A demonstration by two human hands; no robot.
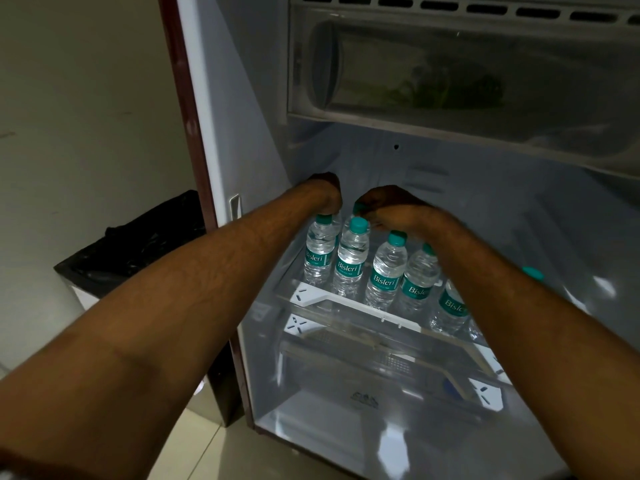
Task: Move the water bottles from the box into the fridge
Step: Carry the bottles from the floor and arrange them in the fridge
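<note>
Several small clear water bottles (349,261) with teal caps and teal labels stand upright on a glass fridge shelf (349,299). Both my arms reach deep into the open fridge (249,133). My left hand (325,188) is curled over the top of a bottle at the back left of the shelf; that bottle is mostly hidden. My right hand (391,206) is closed around the teal cap of a bottle in the back row. My right forearm hides part of the bottles on the right. The box is out of view.
A frosted drawer (415,74) with greens inside sits above the shelf. A lower glass shelf (381,358) lies below. A bin with a black bag (138,244) stands left of the fridge, on a tiled floor.
</note>
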